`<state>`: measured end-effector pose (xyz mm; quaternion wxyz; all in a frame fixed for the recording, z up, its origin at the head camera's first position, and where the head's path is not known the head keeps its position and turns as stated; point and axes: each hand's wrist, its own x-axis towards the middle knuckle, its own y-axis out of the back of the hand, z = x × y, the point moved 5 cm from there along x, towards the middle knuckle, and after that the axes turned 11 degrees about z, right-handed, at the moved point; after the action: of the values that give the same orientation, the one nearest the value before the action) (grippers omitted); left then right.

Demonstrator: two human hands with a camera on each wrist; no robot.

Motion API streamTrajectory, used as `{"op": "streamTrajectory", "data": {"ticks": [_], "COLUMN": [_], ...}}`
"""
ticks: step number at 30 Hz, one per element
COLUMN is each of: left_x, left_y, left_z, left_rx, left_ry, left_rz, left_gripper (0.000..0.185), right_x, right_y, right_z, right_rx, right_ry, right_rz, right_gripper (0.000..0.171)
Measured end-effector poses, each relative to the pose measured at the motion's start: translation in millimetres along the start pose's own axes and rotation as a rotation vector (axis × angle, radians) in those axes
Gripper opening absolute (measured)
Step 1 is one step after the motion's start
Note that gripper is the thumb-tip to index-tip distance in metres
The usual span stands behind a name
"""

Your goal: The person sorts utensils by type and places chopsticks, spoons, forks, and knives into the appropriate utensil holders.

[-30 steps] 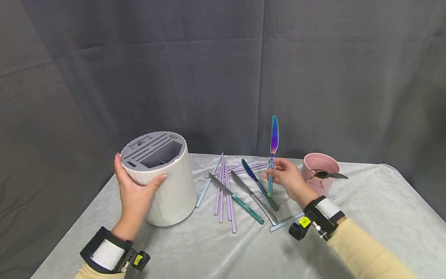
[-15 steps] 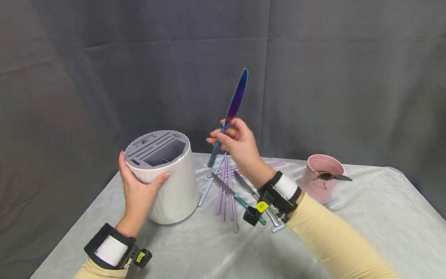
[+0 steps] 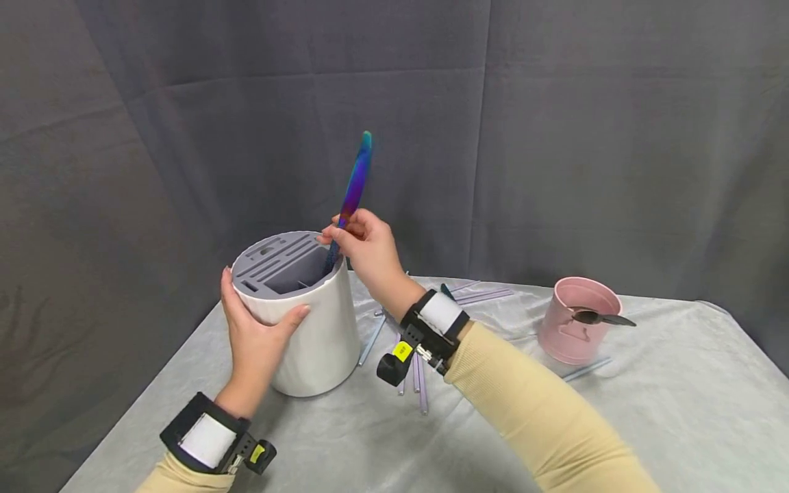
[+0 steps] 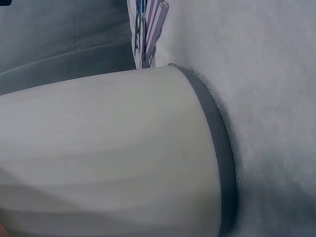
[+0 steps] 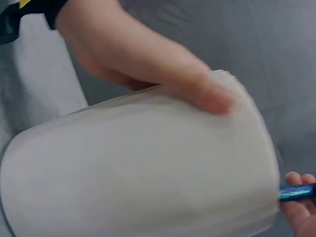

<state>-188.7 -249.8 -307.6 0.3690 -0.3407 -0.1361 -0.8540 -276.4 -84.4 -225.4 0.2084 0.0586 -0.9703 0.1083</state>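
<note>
Above my right hand (image 3: 372, 255), the head view looks forward and down.
Nearer my grip, both wrist views face, and share, the white holder (image 4: 123, 138).

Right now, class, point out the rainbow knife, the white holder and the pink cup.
Rainbow knife (image 3: 357, 179), head view: its blade.
White holder (image 3: 320, 346), head view: outer wall.
Pink cup (image 3: 570, 348), head view: outer wall.
</note>
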Motion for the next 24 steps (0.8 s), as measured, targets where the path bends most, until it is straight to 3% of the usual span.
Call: {"op": "streamTrajectory", "data": {"ticks": [3, 9, 12, 16, 24], "left_x": [-0.5, -1.0, -0.4, 0.1, 0.0], "left_y": [-0.5, -0.1, 0.7, 1.7, 3.7], "left_z": [-0.2, 0.3, 0.6, 0.1, -2.3], "left_rx": [0.001, -0.003, 0.003, 0.006, 0.015], "left_ry": [-0.001, 0.003, 0.004, 0.006, 0.016], "left_rz": [-0.001, -0.002, -0.004, -0.009, -0.008], "left_gripper": [0.126, 0.126, 0.125, 0.123, 0.124], "right_x": [-2.3, -2.4, -0.9, 0.3, -1.8], "right_y": [-3.8, -8.0, -7.8, -6.9, -5.8], "right_z": [6.3, 5.0, 5.5, 7.6, 10.5], "right_rx": [-0.095, -0.170, -0.195, -0.195, -0.133], "right_ry": [-0.019, -0.011, -0.050, -0.100, -0.092], "right_rz": [-0.026, -0.041, -0.043, -0.029, 0.051], "right_gripper": [0.019, 0.028, 0.029, 0.028, 0.023]}}
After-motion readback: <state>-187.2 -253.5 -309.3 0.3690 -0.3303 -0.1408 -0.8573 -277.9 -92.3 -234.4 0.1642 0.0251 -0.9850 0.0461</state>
